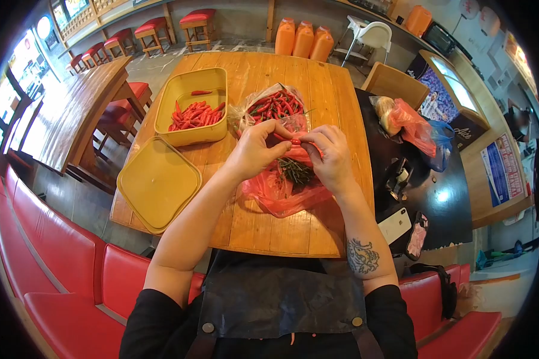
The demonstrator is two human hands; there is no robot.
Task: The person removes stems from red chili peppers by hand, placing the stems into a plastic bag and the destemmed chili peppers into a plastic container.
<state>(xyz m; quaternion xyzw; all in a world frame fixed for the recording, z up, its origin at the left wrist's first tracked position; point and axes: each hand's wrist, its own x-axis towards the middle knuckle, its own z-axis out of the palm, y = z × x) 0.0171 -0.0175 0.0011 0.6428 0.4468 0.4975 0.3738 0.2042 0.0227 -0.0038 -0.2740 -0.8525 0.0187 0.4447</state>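
- Left hand [255, 147] and right hand [332, 157], centre of frame: both pinching one red chili pepper [295, 142]
- Red chili pepper: glossy, bright, smooth where visible; partly covered

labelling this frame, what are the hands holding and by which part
A slim glossy red chilli, held toward both ends by the bare left hand and bare right hand; stem end unclear.

A wooden table [326, 84] bears tub [193, 136], lid [160, 184], bags [275, 204]
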